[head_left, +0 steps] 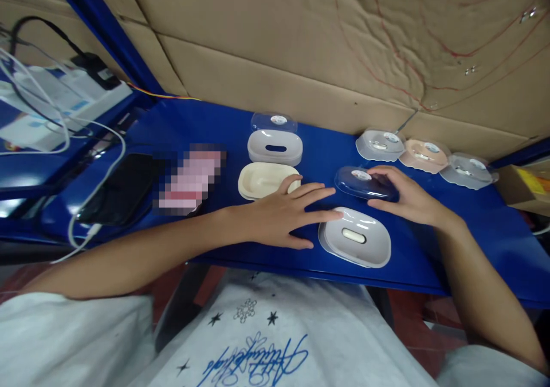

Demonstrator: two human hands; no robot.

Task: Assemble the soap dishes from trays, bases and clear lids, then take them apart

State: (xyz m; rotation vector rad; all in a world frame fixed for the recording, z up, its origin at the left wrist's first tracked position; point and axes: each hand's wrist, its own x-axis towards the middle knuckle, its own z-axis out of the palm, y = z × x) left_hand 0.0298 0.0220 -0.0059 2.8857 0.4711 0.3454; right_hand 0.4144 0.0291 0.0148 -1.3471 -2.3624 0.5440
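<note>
My left hand (pixel 275 215) is spread flat and palm down, its fingers apart. Its thumb-side finger overlaps the right end of a cream oval soap dish tray (pixel 253 182), and another fingertip reaches the rim of a light grey soap dish (pixel 378 243). A white oval insert shows in the slot of that grey dish. My right hand (pixel 408 198) has its thumb and fingers closed round the right end of a clear oval lid (pixel 356 186) with a round white label. The lid is just behind the grey dish; whether it touches the table cannot be made out.
Behind the cream tray are a slotted grey tray (pixel 277 146) and another clear lid (pixel 262 122). Three lidded dishes, one peach (pixel 423 156), line the cardboard wall (pixel 258 43). At left lie a black phone (pixel 124 186), a blurred pink item (pixel 191 180) and cables. A cardboard box (pixel 522 186) stands right.
</note>
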